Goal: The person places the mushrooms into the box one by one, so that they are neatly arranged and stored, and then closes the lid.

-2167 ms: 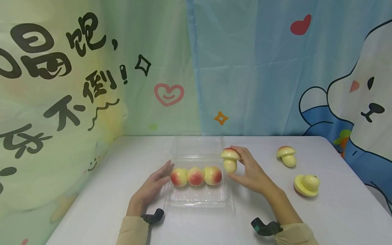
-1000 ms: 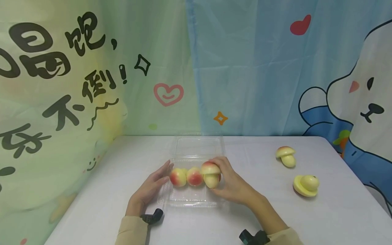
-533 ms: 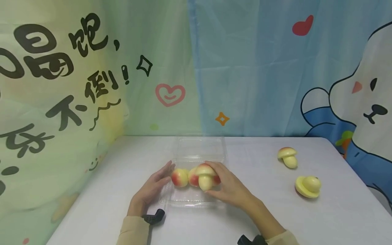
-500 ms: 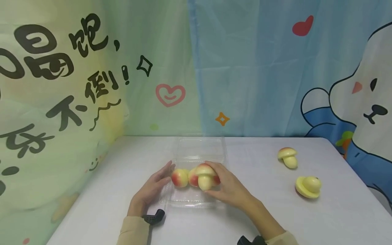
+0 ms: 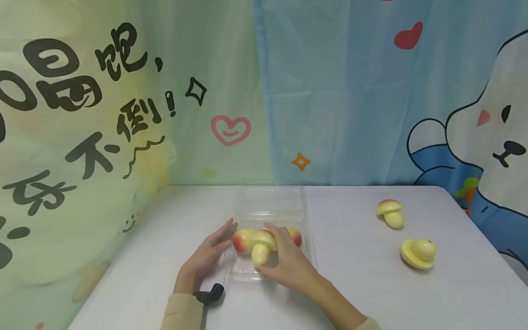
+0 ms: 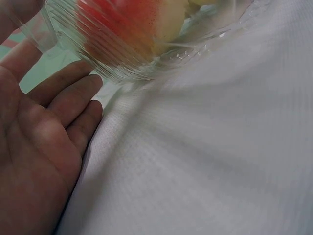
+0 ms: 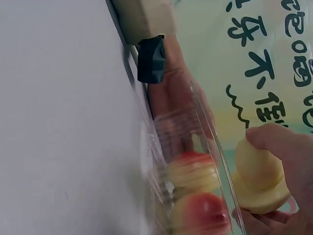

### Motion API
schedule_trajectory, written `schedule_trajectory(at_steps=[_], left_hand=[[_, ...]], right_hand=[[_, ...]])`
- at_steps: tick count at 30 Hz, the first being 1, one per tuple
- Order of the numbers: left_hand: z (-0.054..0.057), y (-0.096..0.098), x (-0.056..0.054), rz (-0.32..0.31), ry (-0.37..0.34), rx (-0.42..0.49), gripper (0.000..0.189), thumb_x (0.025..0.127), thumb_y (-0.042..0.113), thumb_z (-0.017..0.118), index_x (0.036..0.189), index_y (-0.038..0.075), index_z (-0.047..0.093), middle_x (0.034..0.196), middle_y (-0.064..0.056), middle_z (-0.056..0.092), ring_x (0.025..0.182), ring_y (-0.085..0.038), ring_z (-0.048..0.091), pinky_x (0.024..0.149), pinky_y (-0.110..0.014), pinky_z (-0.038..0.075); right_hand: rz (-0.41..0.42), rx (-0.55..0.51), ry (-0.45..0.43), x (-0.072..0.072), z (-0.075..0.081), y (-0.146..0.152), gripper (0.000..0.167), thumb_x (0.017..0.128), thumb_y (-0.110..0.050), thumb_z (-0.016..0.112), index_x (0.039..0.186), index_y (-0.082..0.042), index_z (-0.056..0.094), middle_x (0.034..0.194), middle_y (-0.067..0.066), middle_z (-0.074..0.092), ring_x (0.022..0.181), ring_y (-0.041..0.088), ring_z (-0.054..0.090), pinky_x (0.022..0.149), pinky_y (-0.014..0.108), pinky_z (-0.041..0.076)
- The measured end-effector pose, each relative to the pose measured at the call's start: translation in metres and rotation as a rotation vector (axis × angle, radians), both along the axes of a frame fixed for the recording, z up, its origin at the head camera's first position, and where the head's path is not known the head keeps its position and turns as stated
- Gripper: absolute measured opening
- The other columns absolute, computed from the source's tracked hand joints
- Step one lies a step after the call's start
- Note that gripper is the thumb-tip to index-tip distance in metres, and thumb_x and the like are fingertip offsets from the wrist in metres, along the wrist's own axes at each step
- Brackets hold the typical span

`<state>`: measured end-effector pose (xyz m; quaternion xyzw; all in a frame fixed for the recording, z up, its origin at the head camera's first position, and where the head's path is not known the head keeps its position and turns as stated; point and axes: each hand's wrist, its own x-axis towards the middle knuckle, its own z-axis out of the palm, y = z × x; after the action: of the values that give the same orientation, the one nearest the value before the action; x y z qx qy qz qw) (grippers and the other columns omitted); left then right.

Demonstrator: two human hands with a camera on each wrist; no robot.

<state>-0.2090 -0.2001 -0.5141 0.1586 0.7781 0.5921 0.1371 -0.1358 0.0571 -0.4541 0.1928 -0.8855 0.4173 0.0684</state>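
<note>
My left hand (image 5: 205, 257) rests with fairly straight fingers against the left side of a clear plastic box (image 5: 243, 273); the left wrist view shows its palm and loosely spread fingers by the ribbed wall. My right hand (image 5: 288, 262) pinches a yellow toy mushroom (image 5: 261, 253) with a reddish cap, thumb at the stem's end and fingers at the cap, held over the box. Inside the box lie a left mushroom (image 5: 242, 240) and a right mushroom (image 5: 295, 235), red caps outward. One between them is mostly hidden behind the held mushroom and my hand.
The box's lid (image 5: 272, 200) is folded back, away from me. On the table's right side, one toy mushroom (image 5: 391, 213) lies farther off and another (image 5: 418, 253) lies cap down, nearer. A printed curtain (image 5: 330, 91) hangs behind the table.
My right hand has carried the held mushroom leftward from the box's right side, then toward me over the near part of the box. The left hand has stayed at the box's left side.
</note>
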Motion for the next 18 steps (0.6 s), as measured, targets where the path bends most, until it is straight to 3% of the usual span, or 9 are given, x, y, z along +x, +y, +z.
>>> schedule_trajectory(at_steps=[8,18], left_hand=[[0.001,0.001,0.002,0.018,-0.008,-0.031,0.065,0.095,0.03,0.055,0.151,0.026,0.024,0.155,0.005,0.031,0.147,-0.017,0.017,0.12,-0.05,0.008],[0.0,0.0,0.001,0.013,0.008,-0.035,0.066,0.095,0.028,0.056,0.152,0.026,0.023,0.155,0.005,0.031,0.147,-0.017,0.019,0.119,-0.05,0.01]], right_hand=[[-0.026,0.033,-0.016,0.003,-0.004,-0.016,0.08,0.07,-0.033,0.079,0.137,-0.01,0.041,0.131,0.005,0.053,0.12,0.021,0.054,0.1,0.041,0.048],[-0.068,0.072,0.056,0.007,-0.005,-0.033,0.076,0.066,-0.033,0.084,0.126,-0.008,0.045,0.119,0.004,0.05,0.107,0.017,0.055,0.094,0.035,0.05]])
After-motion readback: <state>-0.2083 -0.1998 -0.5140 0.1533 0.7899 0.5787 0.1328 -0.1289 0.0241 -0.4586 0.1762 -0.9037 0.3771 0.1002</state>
